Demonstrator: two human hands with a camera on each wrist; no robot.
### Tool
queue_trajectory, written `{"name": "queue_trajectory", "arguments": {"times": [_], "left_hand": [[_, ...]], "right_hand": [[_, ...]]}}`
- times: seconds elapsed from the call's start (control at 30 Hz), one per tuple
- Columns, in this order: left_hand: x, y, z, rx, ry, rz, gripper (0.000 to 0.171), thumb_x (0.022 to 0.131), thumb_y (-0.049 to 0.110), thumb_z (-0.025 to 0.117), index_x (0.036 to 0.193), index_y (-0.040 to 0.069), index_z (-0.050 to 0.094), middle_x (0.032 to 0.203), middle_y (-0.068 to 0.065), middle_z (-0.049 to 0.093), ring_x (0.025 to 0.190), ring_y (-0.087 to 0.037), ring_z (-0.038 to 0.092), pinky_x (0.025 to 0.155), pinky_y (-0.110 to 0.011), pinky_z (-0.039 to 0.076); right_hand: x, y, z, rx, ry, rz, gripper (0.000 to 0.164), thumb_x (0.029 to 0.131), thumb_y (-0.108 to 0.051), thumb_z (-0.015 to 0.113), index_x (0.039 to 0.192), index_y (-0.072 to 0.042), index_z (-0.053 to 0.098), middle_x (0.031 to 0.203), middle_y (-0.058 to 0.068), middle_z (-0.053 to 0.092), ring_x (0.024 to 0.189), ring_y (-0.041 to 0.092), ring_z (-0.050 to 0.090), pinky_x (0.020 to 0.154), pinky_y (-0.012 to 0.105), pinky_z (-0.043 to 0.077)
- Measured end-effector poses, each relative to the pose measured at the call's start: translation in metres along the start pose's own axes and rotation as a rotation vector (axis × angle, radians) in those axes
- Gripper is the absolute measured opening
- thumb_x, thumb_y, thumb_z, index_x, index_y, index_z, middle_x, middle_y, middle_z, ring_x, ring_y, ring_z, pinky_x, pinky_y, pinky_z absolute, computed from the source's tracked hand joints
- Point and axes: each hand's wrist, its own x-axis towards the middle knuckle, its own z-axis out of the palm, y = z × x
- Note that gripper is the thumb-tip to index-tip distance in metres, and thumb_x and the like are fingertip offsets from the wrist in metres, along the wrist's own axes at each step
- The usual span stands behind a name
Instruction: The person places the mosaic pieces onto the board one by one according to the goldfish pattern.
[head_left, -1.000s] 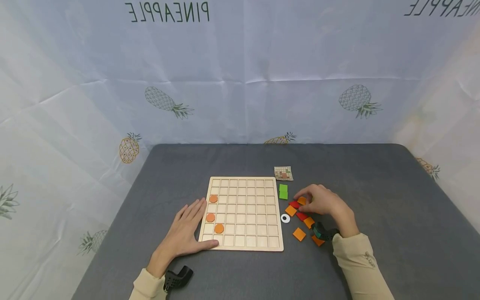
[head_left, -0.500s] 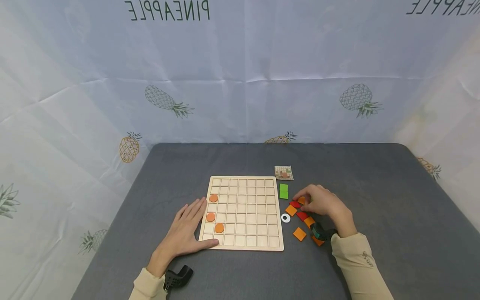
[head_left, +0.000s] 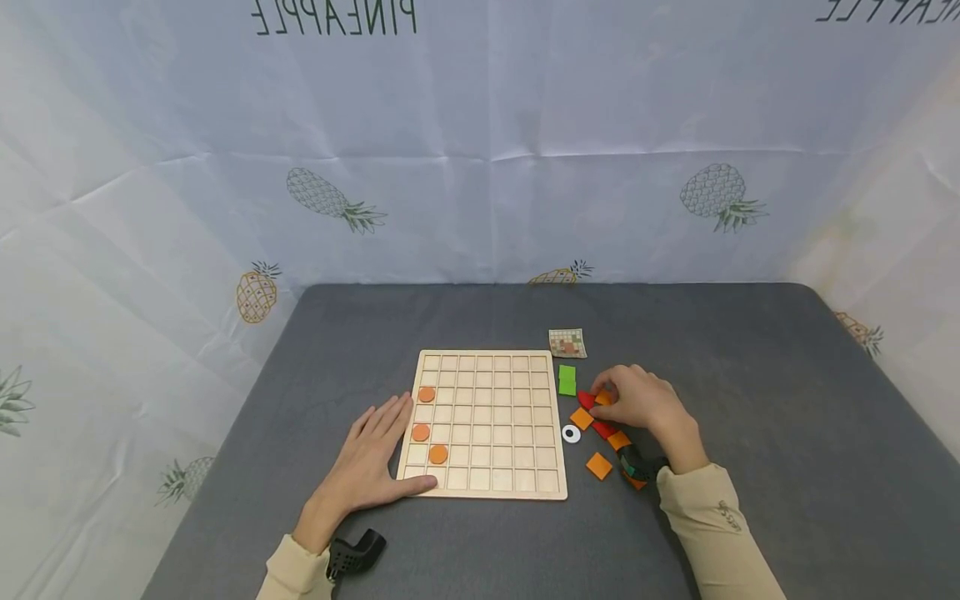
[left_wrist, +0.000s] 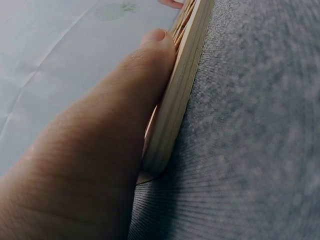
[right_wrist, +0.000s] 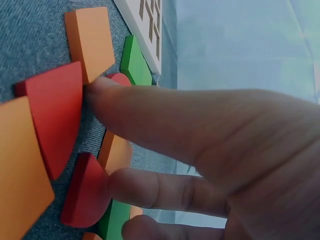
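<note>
Head view: a pale gridded board (head_left: 491, 408) lies flat on the grey tabletop (head_left: 465, 550), with a pineapple-print cloth (head_left: 487, 100) behind.
Left hand (head_left: 367, 468): spread, fingertips at the board's left edge, thumb over its near left corner; the left wrist view shows that thumb lying along the rim.
Right hand (head_left: 645, 406): fingers bent, down among the loose pieces to the right of the board. Up close, the thumb tip is at the corner of an orange piece (right_wrist: 92, 42) and a fingertip meets a red piece (right_wrist: 87, 192); whether it pinches anything, I cannot tell.
On the board: three orange discs (head_left: 438, 454), two in the leftmost column, one in the next.
Beside the board: green pieces (head_left: 567, 380) and a white ring (head_left: 572, 434), near its right edge.
Far right corner: a small pattern card (head_left: 567, 343).
</note>
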Motion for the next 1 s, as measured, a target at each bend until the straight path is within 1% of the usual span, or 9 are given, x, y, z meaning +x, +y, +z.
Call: {"name": "queue_trajectory", "arguments": {"times": [0.13, 0.33, 0.4, 0.5, 0.67, 0.77, 0.87, 1.0], "left_hand": [[0.0007, -0.0004, 0.0000, 0.001, -0.001, 0.000, 0.118, 0.075, 0.077, 0.069, 0.162, 0.008, 0.028, 0.169, -0.010, 0.030, 0.156, -0.032, 0.032, 0.123, -0.057, 0.024], [0.0014, -0.0007, -0.0002, 0.005, 0.004, 0.010, 0.118, 0.076, 0.077, 0.069, 0.162, 0.008, 0.028, 0.170, -0.010, 0.029, 0.156, -0.032, 0.031, 0.124, -0.056, 0.024], [0.0013, -0.0006, -0.0003, 0.005, 0.004, 0.010, 0.118, 0.076, 0.077, 0.069, 0.162, 0.008, 0.028, 0.170, -0.010, 0.029, 0.156, -0.032, 0.031, 0.124, -0.056, 0.024], [0.0012, -0.0005, -0.0003, 0.004, 0.004, 0.010, 0.118, 0.076, 0.077, 0.069, 0.162, 0.008, 0.027, 0.170, -0.010, 0.029, 0.156, -0.032, 0.031, 0.124, -0.055, 0.024], [0.0015, -0.0002, -0.0006, 0.007, 0.006, 0.012, 0.118, 0.076, 0.076, 0.069, 0.162, 0.008, 0.028, 0.170, -0.010, 0.029, 0.156, -0.032, 0.031, 0.124, -0.055, 0.024], [0.0017, 0.0001, -0.0009, 0.008, 0.008, 0.013, 0.117, 0.076, 0.076, 0.069, 0.162, 0.007, 0.029, 0.169, -0.010, 0.030, 0.156, -0.032, 0.032, 0.123, -0.055, 0.024], [0.0016, 0.0001, -0.0012, 0.007, 0.007, 0.012, 0.116, 0.076, 0.075, 0.070, 0.162, 0.007, 0.030, 0.169, -0.010, 0.030, 0.156, -0.032, 0.033, 0.123, -0.056, 0.024], [0.0015, -0.0002, -0.0009, 0.007, 0.006, 0.008, 0.115, 0.077, 0.074, 0.070, 0.161, 0.007, 0.030, 0.169, -0.010, 0.031, 0.156, -0.032, 0.033, 0.123, -0.056, 0.025]], "right_hand": [[-0.0007, -0.0014, 0.0004, -0.001, 0.007, -0.007, 0.028, 0.085, -0.029, 0.084, 0.105, -0.011, 0.077, 0.075, 0.003, 0.059, 0.063, 0.016, 0.051, 0.056, 0.029, 0.040], [0.0021, -0.0011, 0.0018, 0.005, -0.008, -0.022, 0.044, 0.085, -0.031, 0.084, 0.123, -0.010, 0.072, 0.082, 0.004, 0.064, 0.067, 0.016, 0.054, 0.058, 0.029, 0.044], [0.0033, -0.0017, 0.0024, 0.011, -0.016, -0.021, 0.047, 0.085, -0.032, 0.084, 0.125, -0.010, 0.072, 0.082, 0.004, 0.065, 0.067, 0.016, 0.055, 0.058, 0.029, 0.044], [0.0038, -0.0030, 0.0034, 0.016, -0.017, -0.020, 0.045, 0.085, -0.034, 0.084, 0.122, -0.010, 0.073, 0.080, 0.004, 0.064, 0.066, 0.016, 0.054, 0.058, 0.029, 0.043], [0.0028, -0.0035, 0.0047, -0.003, 0.009, -0.010, 0.037, 0.084, -0.037, 0.084, 0.108, -0.010, 0.073, 0.076, 0.003, 0.061, 0.064, 0.017, 0.052, 0.057, 0.029, 0.041], [0.0027, -0.0037, 0.0050, -0.002, 0.011, -0.003, 0.032, 0.085, -0.036, 0.083, 0.102, -0.011, 0.073, 0.076, 0.003, 0.061, 0.064, 0.017, 0.052, 0.057, 0.029, 0.041], [0.0030, -0.0044, 0.0044, 0.007, 0.003, -0.006, 0.030, 0.087, -0.031, 0.082, 0.106, -0.010, 0.074, 0.079, 0.004, 0.062, 0.065, 0.017, 0.054, 0.057, 0.030, 0.044], [0.0035, -0.0055, 0.0041, -0.004, 0.008, 0.002, 0.035, 0.087, -0.030, 0.081, 0.112, -0.006, 0.074, 0.083, 0.006, 0.065, 0.067, 0.017, 0.055, 0.058, 0.031, 0.046]]}}
